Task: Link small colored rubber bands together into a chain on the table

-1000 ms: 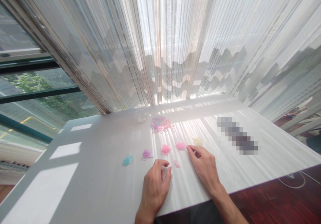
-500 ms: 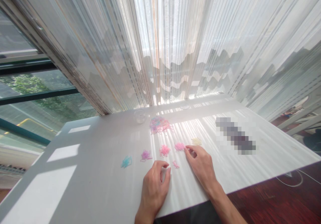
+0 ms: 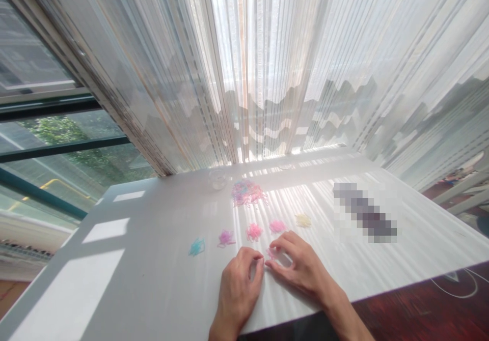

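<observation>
On the white table, small thin bands that look like rubber bands lie sorted by colour: a blue pile, a purple pile, a coral-pink pile, a light pink pile and a yellow pile. Behind them spreads a larger mixed heap. My left hand has thumb and forefinger pinched together; whatever they hold is too small to make out. My right hand arches with thumb and forefinger apart around a little pink bunch, its thumb tip close to my left fingertips.
A clear round container stands left of the mixed heap. A flat clear lid-like piece lies near the back edge. To the right is a blurred-out dark object. Sheer curtains hang behind the table.
My right hand has left the light pink pile and come nearer to me and left, over the little pink bunch, its fingers parting. My left hand keeps its pinch. The view has shifted slightly.
</observation>
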`<state>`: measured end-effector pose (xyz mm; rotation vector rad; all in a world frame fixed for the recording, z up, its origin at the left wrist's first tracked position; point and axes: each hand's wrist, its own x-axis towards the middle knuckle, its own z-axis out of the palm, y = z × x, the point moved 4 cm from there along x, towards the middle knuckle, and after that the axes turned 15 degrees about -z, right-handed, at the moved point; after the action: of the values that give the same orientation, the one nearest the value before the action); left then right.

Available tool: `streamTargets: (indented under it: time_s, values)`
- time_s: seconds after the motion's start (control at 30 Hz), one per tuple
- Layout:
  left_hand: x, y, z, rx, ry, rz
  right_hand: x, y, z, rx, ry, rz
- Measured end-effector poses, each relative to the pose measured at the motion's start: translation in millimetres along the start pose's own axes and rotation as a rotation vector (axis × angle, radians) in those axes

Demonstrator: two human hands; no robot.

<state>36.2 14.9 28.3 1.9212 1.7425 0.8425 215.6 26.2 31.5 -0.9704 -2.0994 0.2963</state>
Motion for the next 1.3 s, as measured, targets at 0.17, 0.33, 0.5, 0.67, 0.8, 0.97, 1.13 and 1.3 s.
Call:
streamTargets:
  time_s: [0.17, 0.33, 0.5, 0.67, 0.8, 0.97, 1.13, 1.3]
  values:
    - [-0.7, 0.7, 0.0, 0.011, 0.015, 0.019, 2.7, -2.7, 2.6, -0.036, -0.014, -0.058]
    - [-0.8, -0.7, 0.4, 0.005, 0.013, 0.009, 3.1, -2.4, 1.9, 0.041, -0.017, -0.051]
    - [-0.6, -2.9, 4.2, 0.003, 0.048, 0.056, 2.0, -2.2, 1.3, 0.134, -0.031, -0.029]
    - [-1.3, 0.0, 8.3, 0.085, 0.053, 0.111, -0.3, -0.8, 3.4, 0.203, -0.051, -0.009]
    - [-0.8, 0.6, 7.2, 0.060, 0.023, 0.096, -1.2, 0.5, 4.8, 0.211, -0.053, -0.002]
    - [0.0, -2.2, 7.5, 0.022, 0.009, 0.085, -1.9, 2.5, 6.3, 0.186, -0.055, 0.009]
    - [-1.5, -4.8, 9.2, -0.023, 0.001, 0.083, -2.1, 4.5, 7.6, 0.162, -0.057, 0.020]
    - [-1.6, -5.2, 8.2, -0.040, 0.007, 0.077, -2.1, 3.3, 6.1, 0.144, -0.047, 0.026]
